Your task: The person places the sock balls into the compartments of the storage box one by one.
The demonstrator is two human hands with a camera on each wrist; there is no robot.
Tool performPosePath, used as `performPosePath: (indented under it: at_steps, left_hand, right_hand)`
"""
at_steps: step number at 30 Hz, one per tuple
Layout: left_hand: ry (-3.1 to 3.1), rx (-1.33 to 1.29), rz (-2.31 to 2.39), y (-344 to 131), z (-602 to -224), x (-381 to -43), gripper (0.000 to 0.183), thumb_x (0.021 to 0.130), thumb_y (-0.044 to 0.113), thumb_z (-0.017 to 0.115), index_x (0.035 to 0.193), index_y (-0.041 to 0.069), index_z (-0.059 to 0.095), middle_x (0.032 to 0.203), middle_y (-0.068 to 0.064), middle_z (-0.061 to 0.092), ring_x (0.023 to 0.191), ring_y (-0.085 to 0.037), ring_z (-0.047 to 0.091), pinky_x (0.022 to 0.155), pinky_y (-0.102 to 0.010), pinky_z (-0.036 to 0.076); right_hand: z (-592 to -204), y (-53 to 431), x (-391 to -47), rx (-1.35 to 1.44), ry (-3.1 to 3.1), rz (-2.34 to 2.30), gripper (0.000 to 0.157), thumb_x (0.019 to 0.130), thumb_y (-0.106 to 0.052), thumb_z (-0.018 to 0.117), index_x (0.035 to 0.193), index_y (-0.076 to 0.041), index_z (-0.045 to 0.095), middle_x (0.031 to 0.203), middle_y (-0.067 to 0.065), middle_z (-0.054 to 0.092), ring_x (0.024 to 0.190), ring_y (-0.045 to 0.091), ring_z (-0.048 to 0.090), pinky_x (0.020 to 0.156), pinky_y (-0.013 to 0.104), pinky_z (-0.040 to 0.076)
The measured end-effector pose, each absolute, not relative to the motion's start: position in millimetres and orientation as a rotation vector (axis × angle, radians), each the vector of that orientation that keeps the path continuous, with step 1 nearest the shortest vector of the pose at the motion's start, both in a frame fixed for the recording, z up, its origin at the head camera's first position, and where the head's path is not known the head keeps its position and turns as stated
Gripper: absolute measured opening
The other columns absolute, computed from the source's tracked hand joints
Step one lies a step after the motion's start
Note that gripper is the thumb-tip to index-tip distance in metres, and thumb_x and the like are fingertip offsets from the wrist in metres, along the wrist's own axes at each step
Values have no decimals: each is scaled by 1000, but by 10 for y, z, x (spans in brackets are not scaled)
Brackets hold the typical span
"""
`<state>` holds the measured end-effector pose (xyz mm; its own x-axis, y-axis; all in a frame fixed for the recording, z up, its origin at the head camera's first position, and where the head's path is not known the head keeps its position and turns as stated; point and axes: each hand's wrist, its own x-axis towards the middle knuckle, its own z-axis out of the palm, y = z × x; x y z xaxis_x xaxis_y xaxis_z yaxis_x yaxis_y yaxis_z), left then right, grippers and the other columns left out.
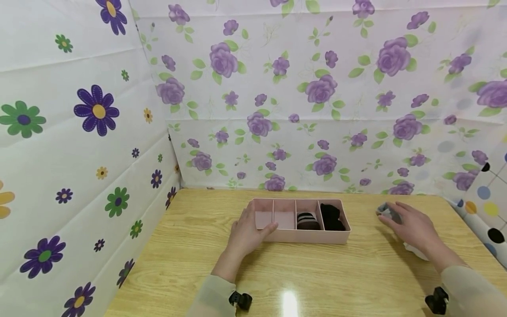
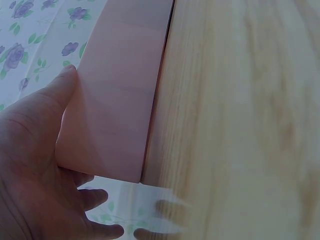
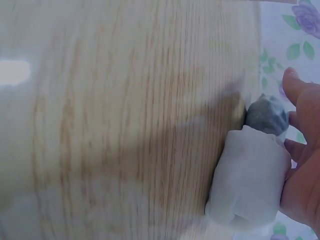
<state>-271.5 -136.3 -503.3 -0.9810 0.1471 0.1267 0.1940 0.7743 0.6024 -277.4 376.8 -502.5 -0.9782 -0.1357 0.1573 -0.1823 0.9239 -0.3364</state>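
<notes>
A pink box [image 1: 305, 237] with a row of compartments sits on the table. My left hand [image 1: 247, 233] rests on its left end, thumb over the front rim; in the left wrist view the other fingers stretch past the end wall [image 2: 107, 125]. A striped rolled sock [image 1: 307, 221] lies in the third compartment from the left, and a black bundle [image 1: 332, 217], likely socks, fills the rightmost. Over to the right, my right hand [image 1: 413, 224] reaches a grey-blue rolled bundle [image 3: 267, 115], fingers loosely spread at its side. A white rolled bundle [image 3: 250, 175] lies beside it, partly under the hand in the head view.
The light wooden table [image 1: 317, 273] meets a flowered sheet [image 1: 293, 145] at the back. Another sheet with daisies [image 1: 99, 176] stands on the left, and a dotted one [image 1: 487, 207] on the right. Black bands with small devices circle both wrists.
</notes>
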Motion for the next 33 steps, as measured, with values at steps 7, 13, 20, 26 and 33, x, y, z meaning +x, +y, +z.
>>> performPosePath:
  at_steps: [7,13,20,26,33]
  left_hand:
    - [-2893,-284,-987,-1368,-5023,-2711,117,100,80,61,178,9,12,182,-17,20,166,-40,24,126,-76,19]
    - [-2881,-293,-996,-1366,-5016,-2713,117,100,79,62,178,7,14,182,-17,21,165,-41,26,125,-77,20]
    - [-2890,-282,-1002,-1371,-5008,-2701,114,101,73,66,178,7,13,182,-16,20,165,-41,26,126,-76,19]
    - [-2896,-281,-1006,-1377,-4988,-2698,114,102,71,66,178,8,11,183,-15,18,166,-41,25,127,-75,18]
    - [-2894,-287,-1016,-1370,-4975,-2692,114,102,72,66,178,7,12,183,-15,18,166,-41,24,128,-75,17]
  right_hand:
    - [-5025,3789,-2768,227,-2983,522,82,112,-54,61,165,6,42,160,46,36,136,72,41,102,84,39]
    - [-4985,3742,-2710,213,-2987,481,80,113,-54,61,164,5,45,158,45,41,130,74,45,93,84,43]
    - [-4957,3634,-2660,235,-2989,496,85,108,-56,68,161,8,49,152,44,46,126,67,54,92,82,45]
    - [-4973,3618,-2673,246,-3016,568,102,96,-59,83,162,9,45,152,43,41,127,64,52,95,81,42]
    - [-4984,3664,-2691,260,-2989,585,115,90,-57,89,165,12,36,160,45,35,138,73,31,102,87,32]
